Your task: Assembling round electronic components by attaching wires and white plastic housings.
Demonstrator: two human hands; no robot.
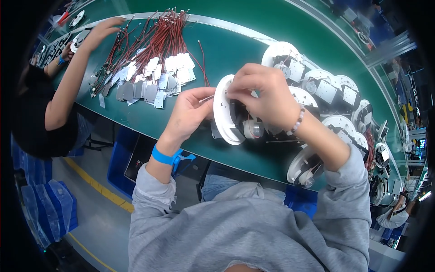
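A white round disc-shaped housing (223,111) is held up on edge over the table in front of me. A small silver motor (253,129) and black parts sit on its right side. My left hand (188,111) is closed at the disc's left side, its thumb and fingers pinched together against it. My right hand (265,93) grips the upper part from the other side, fingertips pressed close to the rim. Anything small between the fingertips is hidden. Below the disc, a grey plate edge (215,130) shows near the tabletop.
A heap of red wires (165,36) with silver-white plates (149,86) lies at the left on the green table (217,50). Several similar white disc assemblies (324,84) crowd the right side. Another person's arm (72,86) reaches in at far left. Blue bins (120,158) stand below.
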